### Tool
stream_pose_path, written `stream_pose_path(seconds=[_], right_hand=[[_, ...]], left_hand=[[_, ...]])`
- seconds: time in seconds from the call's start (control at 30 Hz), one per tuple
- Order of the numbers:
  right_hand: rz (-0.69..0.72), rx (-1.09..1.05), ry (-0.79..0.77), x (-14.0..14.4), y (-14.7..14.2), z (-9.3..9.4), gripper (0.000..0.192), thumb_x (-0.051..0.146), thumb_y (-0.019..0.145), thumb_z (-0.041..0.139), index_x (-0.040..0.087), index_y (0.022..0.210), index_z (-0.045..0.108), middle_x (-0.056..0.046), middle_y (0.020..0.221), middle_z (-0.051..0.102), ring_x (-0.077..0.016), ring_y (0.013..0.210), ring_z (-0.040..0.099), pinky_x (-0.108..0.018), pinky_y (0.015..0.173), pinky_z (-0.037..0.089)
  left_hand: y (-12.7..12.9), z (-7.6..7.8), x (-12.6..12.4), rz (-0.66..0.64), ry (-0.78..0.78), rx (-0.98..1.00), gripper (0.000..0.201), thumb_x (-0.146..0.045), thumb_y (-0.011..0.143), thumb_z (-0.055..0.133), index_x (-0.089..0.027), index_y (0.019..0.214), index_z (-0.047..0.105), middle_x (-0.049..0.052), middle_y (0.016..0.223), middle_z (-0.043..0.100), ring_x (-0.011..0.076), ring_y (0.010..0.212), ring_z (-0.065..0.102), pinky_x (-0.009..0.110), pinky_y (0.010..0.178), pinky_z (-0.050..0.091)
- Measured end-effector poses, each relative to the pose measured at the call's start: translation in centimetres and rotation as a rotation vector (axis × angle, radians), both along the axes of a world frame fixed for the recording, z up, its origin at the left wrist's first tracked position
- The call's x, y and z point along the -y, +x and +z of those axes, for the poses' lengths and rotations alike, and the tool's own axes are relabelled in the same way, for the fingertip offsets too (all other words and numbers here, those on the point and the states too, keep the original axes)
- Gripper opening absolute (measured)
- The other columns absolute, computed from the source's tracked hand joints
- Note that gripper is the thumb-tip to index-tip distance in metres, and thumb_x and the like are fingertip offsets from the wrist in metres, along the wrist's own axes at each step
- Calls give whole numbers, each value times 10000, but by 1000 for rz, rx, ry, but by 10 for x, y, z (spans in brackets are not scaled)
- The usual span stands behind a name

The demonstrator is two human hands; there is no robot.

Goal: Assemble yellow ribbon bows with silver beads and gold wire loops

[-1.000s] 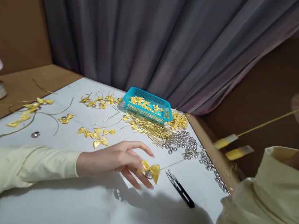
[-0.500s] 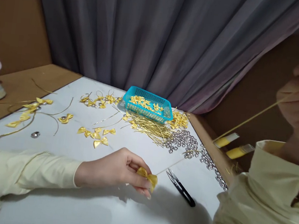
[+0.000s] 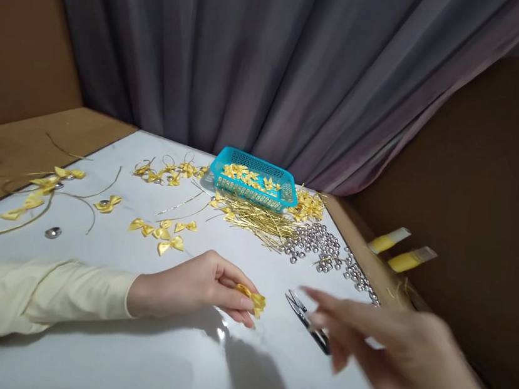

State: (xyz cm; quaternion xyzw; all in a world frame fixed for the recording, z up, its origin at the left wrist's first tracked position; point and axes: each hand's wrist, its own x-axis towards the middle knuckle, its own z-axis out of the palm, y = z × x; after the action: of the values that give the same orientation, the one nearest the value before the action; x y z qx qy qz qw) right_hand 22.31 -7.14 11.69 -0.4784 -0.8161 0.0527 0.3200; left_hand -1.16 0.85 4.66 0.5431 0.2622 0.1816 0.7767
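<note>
Fingers of left hand (image 3: 191, 287) pinch a yellow ribbon bow (image 3: 251, 299) low over the white table (image 3: 126, 355), near centre. Right hand (image 3: 392, 349), blurred, fingers spread, hovers at bow's 3 o'clock over black thread snips (image 3: 308, 320). Teal basket (image 3: 254, 180) at 12 o'clock, silver beads (image 3: 320, 243) at 1 o'clock.

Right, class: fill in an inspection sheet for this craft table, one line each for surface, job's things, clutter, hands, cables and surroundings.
Surface: white table top, brown edging.
Job's things: yellow ribbon bow; black thread snips.
Clutter: loose bows, gold pins, silver beads, teal basket.
Hands: left hand pinches the bow; right hand blurred, fingers spread over the snips.
Cables: nothing seen.
Surroundings: grey curtain, brown walls.
</note>
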Motion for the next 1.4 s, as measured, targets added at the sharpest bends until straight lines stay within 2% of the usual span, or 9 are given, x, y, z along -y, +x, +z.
stream_pose_path(seconds=[0.07, 0.17, 0.33, 0.63, 0.77, 0.9, 1.1, 1.23, 1.4], right_hand=[[43, 28, -80, 5, -24, -29, 354, 64, 845, 448, 183, 1114, 645, 52, 467, 611, -74, 404, 584, -137, 474, 503], [-1, 1, -73, 3, -43, -51, 290, 77, 870, 396, 108, 989, 658, 22, 471, 602, -78, 364, 539, -149, 433, 457], [-29, -112, -251, -5, -49, -50, 292, 148, 902, 385, 123, 778, 649, 21, 444, 546, -72, 357, 481, -149, 407, 388], [-133, -376, -575, -9, -47, -55, 346, 338, 898, 478, 146, 643, 611, 15, 403, 542, -82, 370, 505, -156, 448, 402], [-135, -395, -661, -13, -46, -53, 323, 359, 886, 490, 139, 696, 630, 2, 422, 572, -101, 394, 547, -172, 484, 434], [-166, -472, -676, -13, -39, -54, 227, 362, 844, 562, 140, 826, 605, -4, 528, 631, -109, 418, 588, -180, 487, 448], [-237, -368, -523, -6, -35, -66, 239, 321, 827, 594, 151, 666, 644, 9, 430, 589, -104, 396, 551, -181, 492, 437], [-152, -284, -458, -8, -38, -73, 267, 212, 860, 449, 141, 790, 696, -8, 481, 626, -112, 428, 572, -184, 503, 441], [-144, -284, -554, -7, -45, -76, 269, 175, 866, 377, 140, 870, 643, -21, 563, 654, -116, 503, 613, -175, 519, 435]], left_hand=[[0, 0, 1, -11, 28, -17, 213, -267, 759, 690, -122, 912, 716, 70, 818, 746, 170, 796, 696, 253, 771, 528], [1, 0, 3, -33, 57, -29, 213, -275, 772, 671, -125, 918, 710, 71, 831, 744, 172, 790, 689, 273, 781, 521], [1, -1, 3, -32, 10, -36, 216, -295, 757, 692, -135, 902, 674, 42, 772, 732, 185, 809, 693, 292, 795, 513], [2, -5, 1, -40, 0, -31, 239, -354, 786, 662, -125, 846, 634, 50, 791, 720, 223, 876, 698, 279, 777, 501], [3, -10, 1, -8, -3, -27, 275, -412, 826, 599, -137, 806, 604, 54, 839, 726, 218, 841, 707, 270, 745, 503], [4, -17, 1, 41, -18, -44, 264, -397, 849, 571, -137, 802, 590, 47, 795, 715, 225, 834, 708, 271, 712, 507], [8, -28, 4, 122, -79, -14, 265, -393, 831, 603, -133, 823, 550, 55, 807, 706, 187, 791, 704, 284, 756, 521], [10, -32, 4, 193, -140, -34, 338, -450, 791, 635, -144, 786, 493, 45, 763, 697, 192, 749, 707, 307, 743, 537], [12, -32, 5, 223, -183, -58, 389, -487, 754, 661, -146, 768, 475, 42, 736, 692, 204, 726, 711, 326, 734, 547]])
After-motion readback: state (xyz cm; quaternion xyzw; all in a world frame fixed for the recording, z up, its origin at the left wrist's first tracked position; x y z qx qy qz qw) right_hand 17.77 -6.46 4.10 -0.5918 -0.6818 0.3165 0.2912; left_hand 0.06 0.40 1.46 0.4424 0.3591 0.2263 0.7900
